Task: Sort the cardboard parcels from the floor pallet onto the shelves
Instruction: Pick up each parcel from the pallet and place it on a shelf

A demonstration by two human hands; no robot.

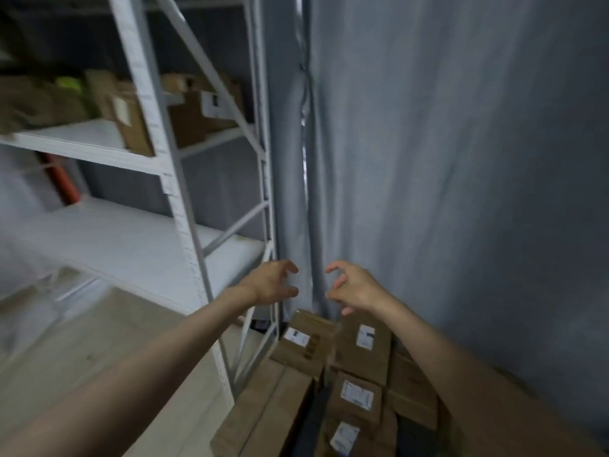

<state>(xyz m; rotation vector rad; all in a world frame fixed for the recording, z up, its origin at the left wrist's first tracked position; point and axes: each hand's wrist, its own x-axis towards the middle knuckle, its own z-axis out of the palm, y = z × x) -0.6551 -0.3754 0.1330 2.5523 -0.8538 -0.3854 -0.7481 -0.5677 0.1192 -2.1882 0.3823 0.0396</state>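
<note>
Several brown cardboard parcels with white labels lie stacked on the floor pallet at the bottom right, among them one at the back left [301, 341], one beside it [364, 344] and one nearer me [356, 395]. My left hand [273, 285] and my right hand [352, 286] are stretched out above the pile, fingers loosely curled, facing each other, holding nothing. The white metal shelf rack [145, 245] stands to the left; its middle board is bare near the front, and the upper board [82, 136] carries several parcels.
A grey curtain [445, 159] hangs behind the pallet and fills the right side. The rack's white upright and diagonal braces [184, 225] stand just left of my left arm. An orange-red object [61, 179] leans behind the rack. Pale floor [82, 351] lies at lower left.
</note>
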